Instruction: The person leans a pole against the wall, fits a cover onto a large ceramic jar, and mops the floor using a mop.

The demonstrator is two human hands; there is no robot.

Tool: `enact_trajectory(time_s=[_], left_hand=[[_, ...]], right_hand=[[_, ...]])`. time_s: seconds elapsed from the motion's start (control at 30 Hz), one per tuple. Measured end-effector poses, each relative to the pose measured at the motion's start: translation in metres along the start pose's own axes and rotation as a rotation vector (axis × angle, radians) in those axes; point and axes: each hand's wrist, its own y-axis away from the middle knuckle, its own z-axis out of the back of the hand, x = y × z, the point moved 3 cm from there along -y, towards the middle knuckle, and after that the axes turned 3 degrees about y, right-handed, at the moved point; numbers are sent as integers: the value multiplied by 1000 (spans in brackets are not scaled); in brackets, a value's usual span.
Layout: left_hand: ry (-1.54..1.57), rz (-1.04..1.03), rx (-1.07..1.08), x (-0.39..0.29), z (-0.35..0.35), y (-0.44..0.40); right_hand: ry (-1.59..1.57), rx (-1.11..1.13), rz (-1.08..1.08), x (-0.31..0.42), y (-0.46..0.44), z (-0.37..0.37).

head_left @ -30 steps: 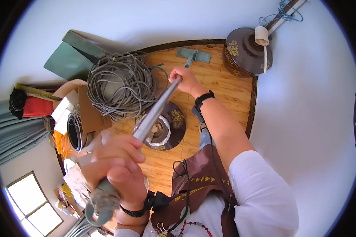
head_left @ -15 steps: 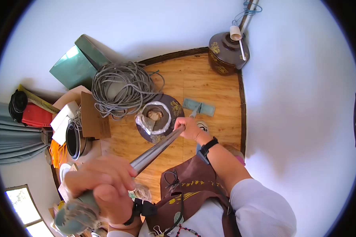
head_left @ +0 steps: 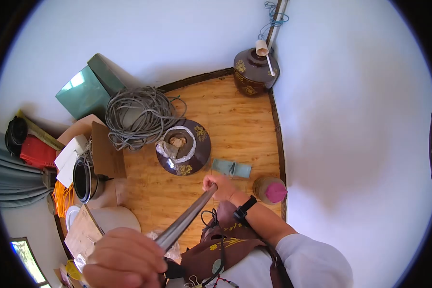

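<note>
My left hand [head_left: 125, 257], large and close to the camera at lower left, is closed round the upper part of a metal pole. Farther down, my right hand [head_left: 219, 187] wraps round the same mop pole [head_left: 186, 218]. Beyond that hand, the mop's flat greenish head [head_left: 242, 170] lies on the wooden floor; the pole between hand and head is mostly hidden. Left of the mop head stands a round dark brown jar [head_left: 202, 148] with gold decoration. Its mouth is ringed with plastic wrap, and something pale shows inside.
Coiled grey hose [head_left: 151, 126] lies behind the jar. A lidded brown jar [head_left: 250, 79] stands in the back corner. By the right wall is a container with a pink top [head_left: 275, 192]. Cardboard [head_left: 108, 153], a black bucket [head_left: 85, 180] and a green box [head_left: 84, 93] crowd the left.
The mop head has come nearer to me across the floor. Both hands have moved lower in view, still gripping the pole. The view has shifted, and the pink-topped container now shows.
</note>
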Motion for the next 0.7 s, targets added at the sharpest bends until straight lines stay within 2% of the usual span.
enact_trajectory(time_s=[0.07, 0.13, 0.2, 0.27, 0.4, 0.5, 0.7], left_hand=[[10, -71, -9, -1, 0, -11], [15, -110, -26, 16, 0, -10], [-19, -43, 77, 46, -2, -5], [-15, 242, 88, 83, -21, 3], [-70, 346, 129, 175, -51, 13], [-85, 424, 87, 200, -52, 29], [-91, 456, -31, 193, -55, 37]], right_hand=[[-67, -78, 59, 10, -15, 15], [56, -166, 79, 9, -42, 46], [144, -214, 152, 0, -75, 86], [148, -197, 157, -40, -109, 123], [258, -150, 201, -113, -162, 188], [193, -84, 113, -150, -173, 196], [344, -209, 263, -140, -170, 190]])
